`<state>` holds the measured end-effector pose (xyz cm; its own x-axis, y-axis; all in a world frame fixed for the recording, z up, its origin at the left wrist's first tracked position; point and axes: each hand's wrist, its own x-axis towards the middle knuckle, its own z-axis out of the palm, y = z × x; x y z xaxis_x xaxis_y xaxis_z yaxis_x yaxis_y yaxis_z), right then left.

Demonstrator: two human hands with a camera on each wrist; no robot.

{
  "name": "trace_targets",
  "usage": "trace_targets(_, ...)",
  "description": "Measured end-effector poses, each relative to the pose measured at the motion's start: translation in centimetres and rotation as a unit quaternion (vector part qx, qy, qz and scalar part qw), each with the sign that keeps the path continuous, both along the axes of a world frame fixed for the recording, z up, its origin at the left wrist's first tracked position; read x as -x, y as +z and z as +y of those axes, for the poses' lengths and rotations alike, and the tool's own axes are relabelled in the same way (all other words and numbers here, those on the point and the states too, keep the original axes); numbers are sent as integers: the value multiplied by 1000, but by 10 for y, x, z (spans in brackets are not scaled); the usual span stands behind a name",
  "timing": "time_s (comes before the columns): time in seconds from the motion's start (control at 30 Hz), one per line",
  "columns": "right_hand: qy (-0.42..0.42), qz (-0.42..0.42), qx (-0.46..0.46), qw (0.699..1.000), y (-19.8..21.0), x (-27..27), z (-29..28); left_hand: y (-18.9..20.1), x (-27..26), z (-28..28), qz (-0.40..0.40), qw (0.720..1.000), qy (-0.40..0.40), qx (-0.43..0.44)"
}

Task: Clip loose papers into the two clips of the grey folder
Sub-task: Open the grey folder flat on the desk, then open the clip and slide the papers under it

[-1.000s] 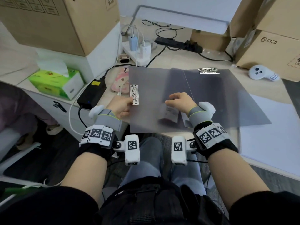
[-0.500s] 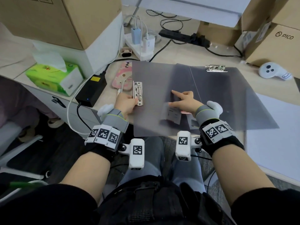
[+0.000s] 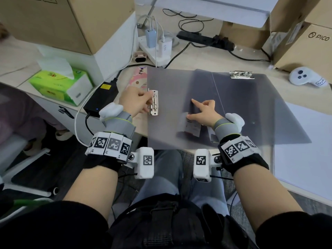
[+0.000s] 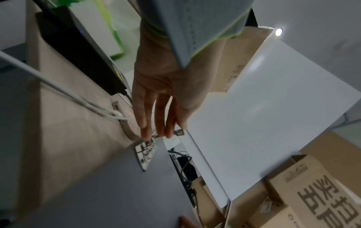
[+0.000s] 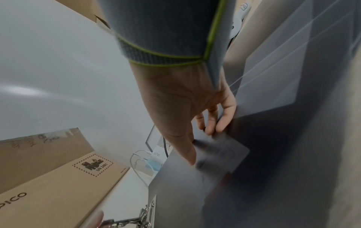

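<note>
The grey folder point(image 3: 251, 108) lies open on the desk. One metal clip point(image 3: 154, 103) sits on its left edge, a second clip point(image 3: 241, 74) on its far edge. My left hand point(image 3: 133, 103) pinches the left clip's lever, fingertips point(image 4: 160, 134) on the metal clip point(image 4: 145, 152). My right hand point(image 3: 203, 112) rests on the folder's middle, index finger straight and pressing, thumb out to the left, other fingers curled. The right wrist view shows this hand point(image 5: 195, 123) on the translucent folder point(image 5: 283, 154), a label card showing through. White loose papers point(image 3: 305, 150) lie to the right.
A pink-cased phone point(image 3: 139, 78) and a black power adapter point(image 3: 102, 97) with cables lie left of the folder. A green tissue box point(image 3: 61, 81) stands further left. A power strip point(image 3: 158, 49), cardboard boxes point(image 3: 305, 44) and a white controller point(image 3: 305, 77) line the back.
My right hand has gone from a curled fist to a straight index finger on the folder. My left hand has shifted up along the left clip to its lever.
</note>
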<state>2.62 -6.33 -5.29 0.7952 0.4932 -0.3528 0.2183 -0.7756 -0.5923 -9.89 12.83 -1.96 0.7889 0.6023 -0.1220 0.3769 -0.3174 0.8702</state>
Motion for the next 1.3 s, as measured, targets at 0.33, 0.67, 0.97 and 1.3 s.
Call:
trace_targets(0.33,-3,15,-18,1000,1,-4,-4,-3,-31,3,-55,994,36,92)
trace_targets(0.67,-66,88,-173,979,16,-1,-37,12,-51,-36,-87,992,-84,41)
trace_targets(0.97,-225,-108,-143,958,23,-15,-130,9,-86,-117,-21,975,-222,16)
trace_targets(1.3,-338,-130,78,929,11,-51,-212,-3,-121,-189,44,939,-333,-70)
